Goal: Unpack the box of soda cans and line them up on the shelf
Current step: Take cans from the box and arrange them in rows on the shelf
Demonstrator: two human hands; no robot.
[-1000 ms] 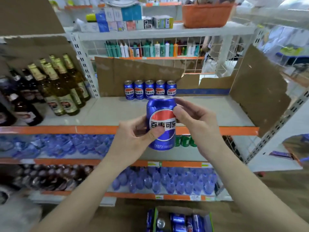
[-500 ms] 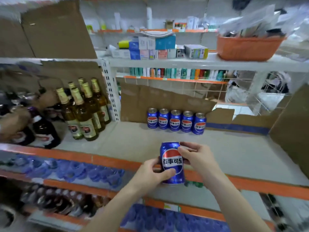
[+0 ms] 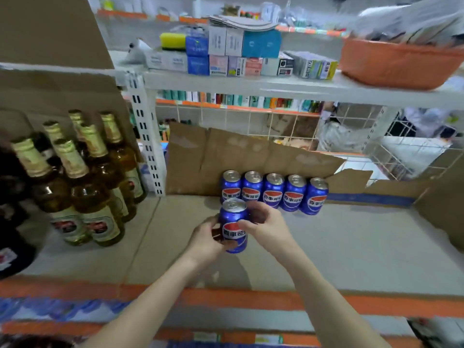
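Five cans (image 3: 274,193) lined up at the back of the shelf (image 3: 351,247), against the cardboard (image 3: 226,156). Sixth can (image 3: 234,226) held upright over the shelf, just in front of the leftmost one, label facing out. Left hand (image 3: 204,243) wrapped round its lower left side, right hand (image 3: 266,228) curled over the upper right, so both gripping it. Can't tell if the base is touching the shelf yet.

Handling guess: full, so a bit of weight, rigid enough but thin-walled, dents if squeezed hard. Smooth sides, probably slick if cold or wet. Best held round the middle of the body, not by the rim. Looks like the start of a second row. Worth watching the beer bottles (image 3: 82,187) crowded on the left, glass and easy to knock.
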